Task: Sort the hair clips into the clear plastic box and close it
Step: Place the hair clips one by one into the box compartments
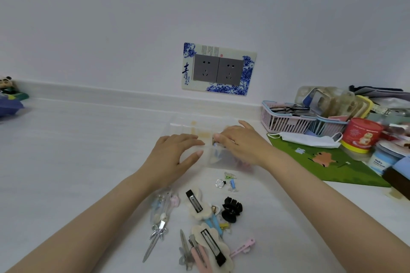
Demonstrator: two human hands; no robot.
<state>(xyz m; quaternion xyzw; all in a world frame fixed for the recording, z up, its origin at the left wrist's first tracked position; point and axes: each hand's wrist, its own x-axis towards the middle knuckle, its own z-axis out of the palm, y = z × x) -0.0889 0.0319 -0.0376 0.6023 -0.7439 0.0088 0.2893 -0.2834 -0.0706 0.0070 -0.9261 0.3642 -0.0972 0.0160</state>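
Note:
The clear plastic box (221,160) stands open in the middle of the white table, its lid (184,124) tipped back toward the wall. My left hand (175,153) grips the box's left wall between thumb and fingers. My right hand (241,143) reaches over the box, fingertips pinched on a small gold-and-blue hair clip (214,143). Pink clips show faintly inside the box. In front lie loose clips: a black claw clip (231,209), two cream fuzzy clips (197,204), a pink clip (243,247), a silver bow clip (156,237) and tiny clips (230,184).
To the right lie a green mat (332,163) with a face mask (310,139), a pink basket (284,121), a red tin (360,134) and stacked clutter. A double wall socket (218,70) sits behind the box. A plush toy (8,88) is at the far left.

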